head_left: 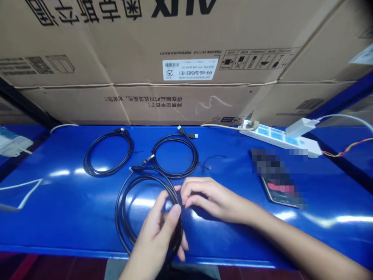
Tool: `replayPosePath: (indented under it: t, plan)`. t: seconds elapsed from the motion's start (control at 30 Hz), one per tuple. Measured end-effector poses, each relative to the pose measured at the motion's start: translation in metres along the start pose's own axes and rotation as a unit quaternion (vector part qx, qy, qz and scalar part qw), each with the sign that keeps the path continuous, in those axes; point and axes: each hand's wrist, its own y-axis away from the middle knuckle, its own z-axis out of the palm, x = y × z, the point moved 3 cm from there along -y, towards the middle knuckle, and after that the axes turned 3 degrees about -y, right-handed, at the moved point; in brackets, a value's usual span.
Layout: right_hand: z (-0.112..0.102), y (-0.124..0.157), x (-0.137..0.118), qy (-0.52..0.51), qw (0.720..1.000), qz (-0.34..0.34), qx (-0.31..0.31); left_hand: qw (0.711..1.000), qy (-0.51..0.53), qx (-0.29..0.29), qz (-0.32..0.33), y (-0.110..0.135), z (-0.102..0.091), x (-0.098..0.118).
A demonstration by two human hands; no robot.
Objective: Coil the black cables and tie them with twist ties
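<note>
- Cable (174, 195): black, looped into a coil at the table's near edge, right in front of the person and partly in hand.
- Left hand (159, 229): clasped around the coil's right side, thumb on top and fingers curled beneath the strands.
- Right hand (210, 198): just beside that same stretch, fingers bent with the tips close to the thumb; whether they pinch something thin, I cannot tell.
- Plugs (140, 168) of this coil: on its far side, one dark, one with a bright metal tip lying close to the next coil.
- Table (72, 217): glossy blue, under everything here.
- Phone (281, 197): apparently one, dark and flat, right of the hands; much of it is blurred out.
- Second cable (196, 153): black coil beyond the hands, its two plugs at the top.
- Third cable (86, 161): another black coil, left of the second and apart from it, plug ends at its upper right.
- Strip (309, 147): white power strip at the back right, slanted, with a white charger (300, 127) plugged in.
- Box (140, 105): large cardboard, standing behind the table, its print upside down, with a white label (190, 70).
</note>
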Motion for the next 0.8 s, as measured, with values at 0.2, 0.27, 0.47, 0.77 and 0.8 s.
replayPosePath:
  t: [0.2, 0.27, 0.47, 0.77, 0.8]
  plan:
    - [0.0, 0.002, -0.006, 0.076, 0.996, -0.006, 0.045, 0.999, 0.005, 0.031, 0.024, -0.003, -0.003, 0.005]
    - [0.0, 0.003, -0.01, 0.073, 0.996, -0.02, 0.046, 0.999, 0.003, 0.025, 0.039, -0.004, -0.006, 0.007]
    - [-0.004, 0.003, -0.004, 0.033, 0.999, -0.041, 0.007, 0.996, -0.011, 0.038, 0.074, -0.004, -0.012, 0.008]
    - [-0.003, 0.007, 0.006, 0.219, 0.943, -0.232, 0.09, 0.996, -0.029, 0.023, 0.081, -0.005, -0.011, 0.002]
    - [-0.002, 0.007, 0.004, 0.232, 0.937, -0.242, 0.099, 0.996, -0.029, 0.024, 0.079, -0.005, -0.011, 0.001]
